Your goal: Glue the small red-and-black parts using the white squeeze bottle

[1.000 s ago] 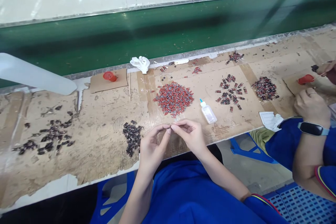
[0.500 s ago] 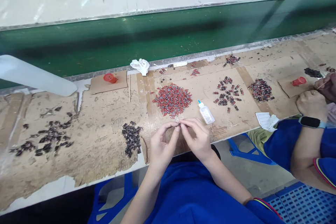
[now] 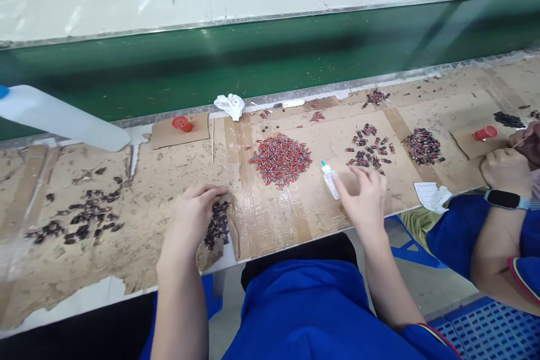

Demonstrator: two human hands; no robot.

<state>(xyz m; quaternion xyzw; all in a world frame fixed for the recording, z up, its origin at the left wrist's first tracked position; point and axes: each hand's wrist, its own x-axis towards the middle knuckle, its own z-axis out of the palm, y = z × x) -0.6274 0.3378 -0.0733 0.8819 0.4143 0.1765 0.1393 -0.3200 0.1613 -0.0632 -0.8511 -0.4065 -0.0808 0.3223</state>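
My left hand point(image 3: 192, 215) is down on the worn cardboard bench top point(image 3: 160, 202), its fingers bunched together on a small pile of black parts point(image 3: 217, 224); what they pinch is hidden. My right hand point(image 3: 361, 198) is out to the right with its fingers spread and nothing in it. It hovers just right of a small clear glue bottle point(image 3: 331, 180) and just below a scatter of red-and-black parts point(image 3: 369, 152). A dense heap of red parts point(image 3: 280, 160) lies between my two hands, farther back.
A green conveyor belt point(image 3: 270, 62) runs behind the bench. More black parts point(image 3: 78, 219) lie at left, with a white bottle point(image 3: 63, 118) above them. A red cap point(image 3: 182, 123) and white rag point(image 3: 230, 105) sit at the back. A co-worker's hands point(image 3: 506, 166) work at right.
My hands were pinched together in front of the red heap. They have parted: the left went to the black pile, the right swung out beside the glue bottle and opened.
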